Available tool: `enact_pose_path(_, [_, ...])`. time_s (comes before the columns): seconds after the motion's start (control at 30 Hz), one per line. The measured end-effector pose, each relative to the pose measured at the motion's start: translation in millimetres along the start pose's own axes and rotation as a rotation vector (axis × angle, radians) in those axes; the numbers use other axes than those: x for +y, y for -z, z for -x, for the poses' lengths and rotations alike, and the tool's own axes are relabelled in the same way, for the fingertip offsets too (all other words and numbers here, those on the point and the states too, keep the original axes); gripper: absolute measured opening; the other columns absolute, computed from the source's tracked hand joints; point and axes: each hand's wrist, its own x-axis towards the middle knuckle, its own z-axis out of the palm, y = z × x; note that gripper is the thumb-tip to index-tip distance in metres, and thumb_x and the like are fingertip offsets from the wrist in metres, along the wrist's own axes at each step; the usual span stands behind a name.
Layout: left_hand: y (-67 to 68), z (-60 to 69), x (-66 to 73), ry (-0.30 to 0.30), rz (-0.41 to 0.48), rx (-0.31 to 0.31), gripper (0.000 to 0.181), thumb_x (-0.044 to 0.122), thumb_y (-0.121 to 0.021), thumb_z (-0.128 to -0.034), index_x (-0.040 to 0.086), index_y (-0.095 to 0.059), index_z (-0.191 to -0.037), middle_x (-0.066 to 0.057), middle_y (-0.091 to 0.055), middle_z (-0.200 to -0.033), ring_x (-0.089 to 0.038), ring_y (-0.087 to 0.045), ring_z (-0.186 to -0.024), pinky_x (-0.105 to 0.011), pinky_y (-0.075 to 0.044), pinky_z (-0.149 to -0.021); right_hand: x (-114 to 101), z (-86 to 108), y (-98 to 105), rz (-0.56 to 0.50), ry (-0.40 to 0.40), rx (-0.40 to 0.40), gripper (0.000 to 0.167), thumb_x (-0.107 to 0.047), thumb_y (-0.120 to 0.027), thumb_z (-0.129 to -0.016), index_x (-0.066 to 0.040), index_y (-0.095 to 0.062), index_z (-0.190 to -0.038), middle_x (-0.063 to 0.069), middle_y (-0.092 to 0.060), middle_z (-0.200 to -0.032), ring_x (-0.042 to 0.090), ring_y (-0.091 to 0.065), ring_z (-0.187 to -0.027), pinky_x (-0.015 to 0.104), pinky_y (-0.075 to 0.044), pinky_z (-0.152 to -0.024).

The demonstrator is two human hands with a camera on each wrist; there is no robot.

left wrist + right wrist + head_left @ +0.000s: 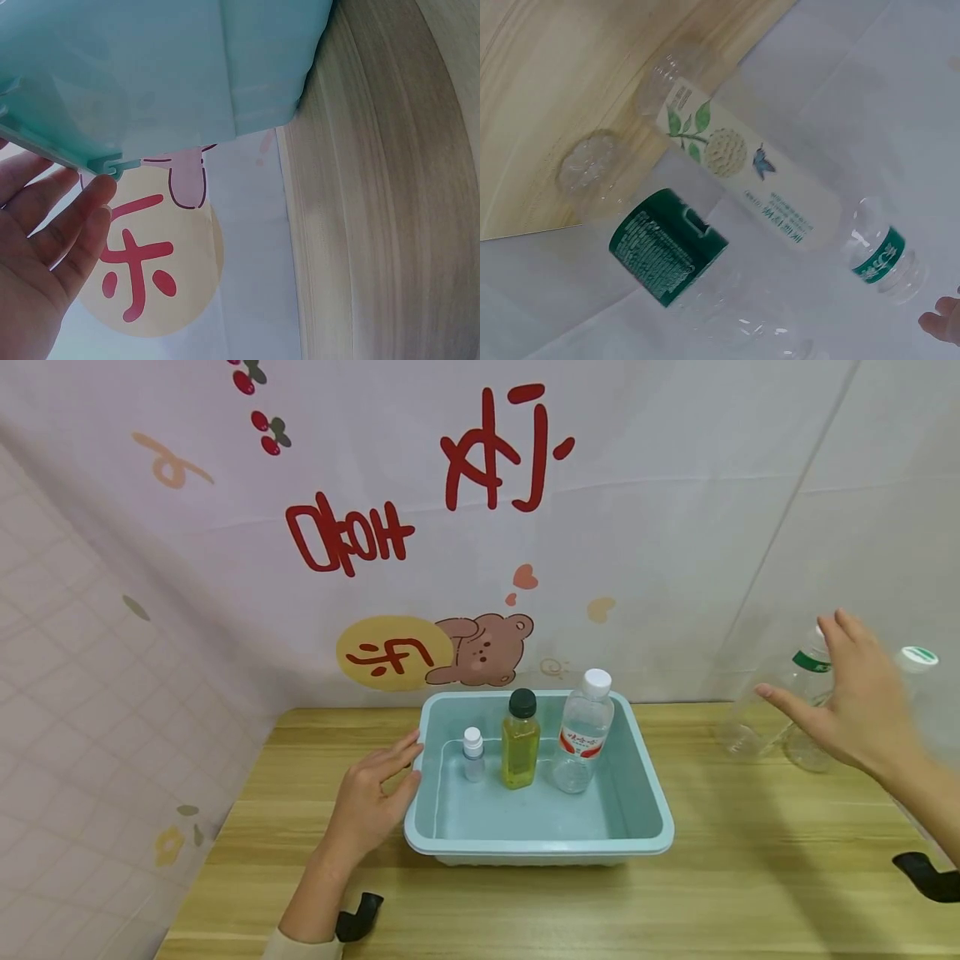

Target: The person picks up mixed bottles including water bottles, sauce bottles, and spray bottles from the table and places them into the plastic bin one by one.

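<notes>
Several extended left fingers (76, 217) against tub (540, 846)

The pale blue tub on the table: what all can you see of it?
The pale blue tub is an open, roughly rectangular container that looks like plastic, with rounded corners, sloping walls and an outward rim. It sits upright on the wood-patterned table, holding three capped bottles: a small clear bottle, a yellow-green bottle and a large clear bottle with a red-and-white label. The person's left grip touches the rim on its left side.
</notes>
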Motion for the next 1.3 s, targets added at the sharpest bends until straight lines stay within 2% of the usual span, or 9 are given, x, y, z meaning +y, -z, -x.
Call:
enact_pose_path(0.13, [-0.6, -0.1, -0.1, 0.007, 0.002, -0.005, 0.038, 0.001, -0.073, -0.0904, 0.001, -0.074, -0.128, -0.008, -0.066, -0.141, -0.034, -0.069, -0.12, -0.058, -0.058, -0.094, 10, -4.2, 0, 0.004, -0.077, -0.012, 0.101, -0.045, -0.075, -0.092, 0.018, -0.027, -0.155, 0.043, -0.023, -0.161, 0.063, -0.022, -0.147, 0.073, -0.014, -0.12])
enact_pose_path(0.4, [0.1, 0.4, 0.9, 0.014, 0.012, -0.004, 0.038, 0.001, -0.074, -0.0903, 0.001, -0.074, -0.128, -0.008, -0.065, -0.142, -0.034, -0.068, -0.122, -0.059, -0.056, -0.096, 25, -12.8, 0, -0.016, -0.215, -0.087, 0.102, -0.042, -0.073, -0.095, 0.012, -0.016, -0.161, 0.037, -0.011, -0.167, 0.061, -0.013, -0.151, 0.075, -0.011, -0.118])
enact_pose_path(0.53, [0.0, 0.4, 0.9, 0.008, 0.01, -0.003, 0.038, 0.001, -0.074, -0.0899, 0.0, -0.074, -0.128, -0.009, -0.065, -0.142, -0.034, -0.067, -0.123, -0.061, -0.054, -0.1, 30, -14.9, 1, -0.05, -0.284, -0.109, 0.1, -0.039, -0.071, -0.098, 0.01, -0.014, -0.162, 0.039, -0.015, -0.165, 0.063, -0.018, -0.148, 0.078, -0.017, -0.115])
enact_pose_path(0.63, [0.0, 0.4, 1.3, 0.007, 0.01, -0.003, 0.038, 0.001, -0.074, -0.09, 0.001, -0.074, -0.128, -0.009, -0.065, -0.142, -0.033, -0.067, -0.124, -0.062, -0.052, -0.102, 33, -16.1, 1, -0.071, -0.346, -0.123, 0.098, -0.04, -0.069, -0.099, 0.009, -0.012, -0.163, 0.043, -0.019, -0.161, 0.068, -0.028, -0.139, 0.081, -0.027, -0.105])
enact_pose_path(0.77, [0.3, 0.8, 1.6, 0.019, 0.011, -0.006, 0.038, 0.002, -0.074, -0.0904, 0.001, -0.074, -0.129, -0.009, -0.065, -0.142, -0.033, -0.067, -0.125, -0.062, -0.052, -0.102, 36, -17.9, 0, -0.11, -0.427, -0.138, 0.099, -0.044, -0.065, -0.101, 0.01, -0.009, -0.162, 0.045, -0.021, -0.159, 0.07, -0.034, -0.133, 0.082, -0.034, -0.096])
enact_pose_path(0.93, [0.9, 0.8, 2.2, 0.026, 0.009, -0.008, 0.038, 0.002, -0.073, -0.0907, 0.001, -0.074, -0.129, -0.008, -0.065, -0.142, -0.033, -0.067, -0.125, -0.061, -0.053, -0.101, 39, -17.1, 1, -0.145, -0.516, -0.176, 0.101, -0.051, -0.058, -0.103, 0.009, -0.003, -0.163, 0.045, -0.017, -0.161, 0.068, -0.03, -0.139, 0.082, -0.034, -0.099])
enact_pose_path(1.0, [1.1, 0.6, 2.5, 0.028, 0.008, -0.009, 0.038, 0.002, -0.073, -0.0908, 0.001, -0.074, -0.129, -0.009, -0.065, -0.142, -0.033, -0.067, -0.125, -0.06, -0.053, -0.1, 40, -16.4, 0, -0.15, -0.538, -0.188, 0.1, -0.053, -0.056, -0.103, 0.009, -0.005, -0.163, 0.046, -0.023, -0.158, 0.067, -0.033, -0.137, 0.082, -0.033, -0.1])
enact_pose_path(1.17, [1.3, 0.4, 2.1, 0.028, 0.006, -0.007, 0.038, 0.002, -0.073, -0.0908, 0.001, -0.074, -0.129, -0.009, -0.065, -0.142, -0.034, -0.067, -0.125, -0.06, -0.054, -0.099, 43, -12.5, -6, -0.158, -0.545, -0.178, 0.09, -0.052, -0.057, -0.103, 0.013, -0.026, -0.157, 0.047, -0.044, -0.142, 0.068, -0.039, -0.13, 0.081, -0.034, -0.098])
enact_pose_path(1.3, [1.0, 0.1, 2.1, 0.018, 0.006, -0.008, 0.038, 0.002, -0.073, -0.0908, 0.001, -0.074, -0.129, -0.01, -0.065, -0.142, -0.034, -0.067, -0.123, -0.058, -0.056, -0.097, 45, -9.4, -12, -0.155, -0.536, -0.148, 0.081, -0.048, -0.056, -0.105, 0.014, -0.033, -0.153, 0.047, -0.049, -0.138, 0.068, -0.042, -0.129, 0.077, -0.038, -0.096])
